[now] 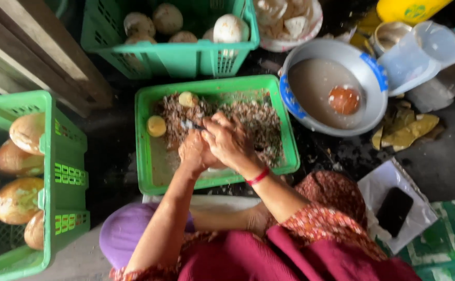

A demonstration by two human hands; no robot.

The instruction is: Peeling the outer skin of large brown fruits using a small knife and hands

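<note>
Over the green tray [149,171] of brown shavings [253,122], the left hand [196,153] clenches something hidden, the right hand [230,140] grips a knife [192,125] pointing to ten o'clock.

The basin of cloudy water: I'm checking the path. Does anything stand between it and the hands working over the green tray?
Only the green tray's right wall lies between the hands and the basin; nothing else visible does.
</note>
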